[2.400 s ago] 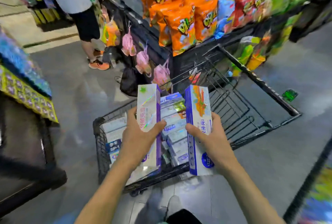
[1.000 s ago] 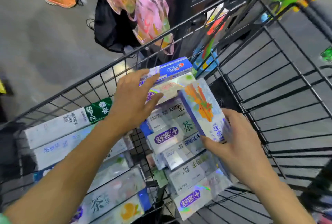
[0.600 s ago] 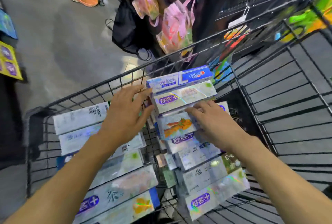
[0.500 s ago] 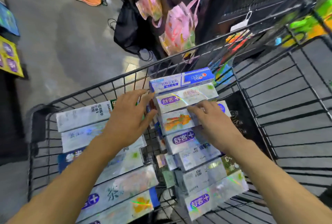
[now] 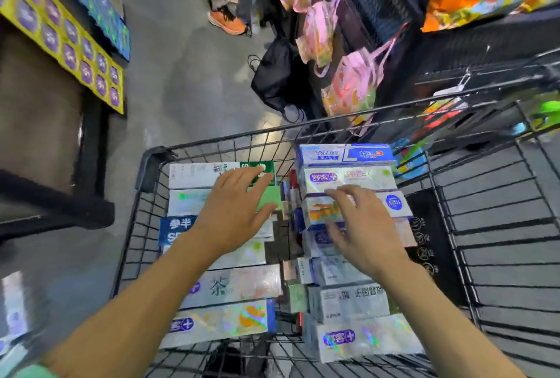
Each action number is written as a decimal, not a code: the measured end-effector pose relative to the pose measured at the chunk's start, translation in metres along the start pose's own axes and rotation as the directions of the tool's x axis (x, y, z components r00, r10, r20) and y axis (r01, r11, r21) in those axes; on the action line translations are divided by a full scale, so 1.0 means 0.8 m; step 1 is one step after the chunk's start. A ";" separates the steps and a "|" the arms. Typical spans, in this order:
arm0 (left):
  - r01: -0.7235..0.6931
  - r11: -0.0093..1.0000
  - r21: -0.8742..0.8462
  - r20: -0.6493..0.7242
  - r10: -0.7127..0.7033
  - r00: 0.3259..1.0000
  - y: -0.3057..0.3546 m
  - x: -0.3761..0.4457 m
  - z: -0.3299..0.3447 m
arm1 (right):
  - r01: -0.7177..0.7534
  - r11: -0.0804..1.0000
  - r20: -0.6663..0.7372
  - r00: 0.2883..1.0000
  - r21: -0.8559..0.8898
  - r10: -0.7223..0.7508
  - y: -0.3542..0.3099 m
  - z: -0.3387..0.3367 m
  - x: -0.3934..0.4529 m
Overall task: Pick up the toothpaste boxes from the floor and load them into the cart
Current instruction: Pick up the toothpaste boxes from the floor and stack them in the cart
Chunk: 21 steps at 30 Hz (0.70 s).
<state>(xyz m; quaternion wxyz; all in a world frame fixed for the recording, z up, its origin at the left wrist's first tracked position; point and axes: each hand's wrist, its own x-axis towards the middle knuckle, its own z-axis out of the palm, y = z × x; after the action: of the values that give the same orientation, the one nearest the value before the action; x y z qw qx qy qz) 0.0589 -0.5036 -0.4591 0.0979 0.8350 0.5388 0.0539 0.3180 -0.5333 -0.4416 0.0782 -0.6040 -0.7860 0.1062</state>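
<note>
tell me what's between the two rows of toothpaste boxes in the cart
In the head view, a narrow gap runs between the left row and right row, with small upright boxes wedged in it.

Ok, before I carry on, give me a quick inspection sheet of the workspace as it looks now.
Surface: grey floor, glossy; no boxes visible on it.
Job's things: toothpaste boxes lie flat in two rows inside the black wire cart.
Clutter: black bag on the floor beyond the cart.
Grippers: left hand spread open over the left row; right hand open, fingers over the orange-print box; neither grips anything.
Cables: thin black cord by the bag.
Surroundings: pink hanging bags, snack shelves, another person's orange shoe.
</note>
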 end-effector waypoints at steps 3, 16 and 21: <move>0.156 0.988 0.012 -0.048 -0.155 0.987 -0.034 -0.065 -0.036 | 0.127 0.991 0.007 0.992 0.037 -0.127 -0.068 -0.015 0.024; 0.865 0.502 -0.009 -0.236 -0.841 0.486 -0.180 -0.562 -0.150 | 0.731 0.679 0.164 0.664 0.061 -0.730 -0.539 0.021 0.030; 0.965 0.254 -0.072 -0.204 -0.950 0.235 -0.185 -0.770 -0.120 | 0.851 0.514 0.231 0.482 0.107 -0.845 -0.714 0.086 -0.052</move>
<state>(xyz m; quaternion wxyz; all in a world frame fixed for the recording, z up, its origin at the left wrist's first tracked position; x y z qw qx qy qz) -0.3466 -0.9946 -0.3885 0.0254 0.3247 0.9441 0.0505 -0.2214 -0.7199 -0.3586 0.0123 -0.1198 -0.9853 0.1214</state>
